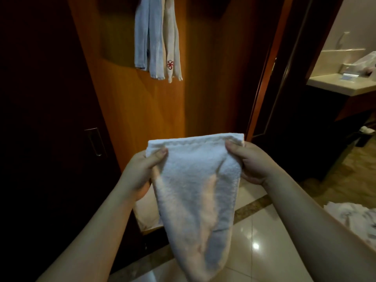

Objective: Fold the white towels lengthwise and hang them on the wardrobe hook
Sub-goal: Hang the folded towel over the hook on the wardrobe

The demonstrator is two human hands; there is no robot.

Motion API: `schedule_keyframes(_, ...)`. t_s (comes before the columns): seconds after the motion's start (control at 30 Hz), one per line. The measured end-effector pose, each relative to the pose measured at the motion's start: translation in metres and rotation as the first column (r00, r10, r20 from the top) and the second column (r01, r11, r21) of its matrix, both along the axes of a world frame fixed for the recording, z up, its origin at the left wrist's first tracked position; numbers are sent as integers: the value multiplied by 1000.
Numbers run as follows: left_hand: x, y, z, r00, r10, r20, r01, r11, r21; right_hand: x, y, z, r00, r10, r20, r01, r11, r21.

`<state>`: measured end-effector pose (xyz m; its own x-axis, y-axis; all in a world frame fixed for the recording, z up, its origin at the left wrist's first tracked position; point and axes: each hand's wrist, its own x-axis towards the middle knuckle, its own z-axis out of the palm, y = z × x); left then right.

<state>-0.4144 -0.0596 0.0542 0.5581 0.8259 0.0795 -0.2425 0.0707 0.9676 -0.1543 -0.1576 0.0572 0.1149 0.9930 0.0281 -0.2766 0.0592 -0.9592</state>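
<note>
The wooden wardrobe (142,110) rises beyond the fingers, hung towels (157,37) high above them. Between both hands a white towel (193,190) hangs, folded narrow and tapering downward over glossy floor tiles (254,241). The left hand (142,171) and right hand (250,161) pinch its top corners.

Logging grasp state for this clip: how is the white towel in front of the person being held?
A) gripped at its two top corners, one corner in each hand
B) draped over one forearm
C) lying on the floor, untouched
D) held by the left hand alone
A: the left hand and the right hand each pinch a top corner of the white towel, which hangs down between them.
</note>
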Motion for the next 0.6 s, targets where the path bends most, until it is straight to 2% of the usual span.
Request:
schedule_keyframes(0.1,11,0,-23,991,126,-33,-129,989,-79,-6,7,-21,977,-125,174,145,983,-110)
schedule_keyframes(0.2,29,-14,-49,955,294,-48,-298,947,-121,-26,7,-43,842,-311,441,402,907,-127)
schedule_keyframes(0.27,40,-30,-65,904,409,-125,-417,908,-44,-47,2,-57,720,-416,556,551,830,-92)
schedule_keyframes(0.33,49,-48,-76,844,497,-202,-501,865,36,-70,-7,-72,647,-518,559,644,764,-37)
schedule_keyframes(0.4,57,-66,-79,842,498,-206,-506,862,15,-93,-15,-83,674,-540,504,638,770,-27)
schedule_keyframes(0.5,66,-87,-76,793,491,-362,-466,870,159,-117,-26,-93,761,-470,448,564,820,-97)
schedule_keyframes(0.6,67,-101,-66,811,504,-296,-508,858,68,-127,-31,-93,779,-440,447,520,852,-67)
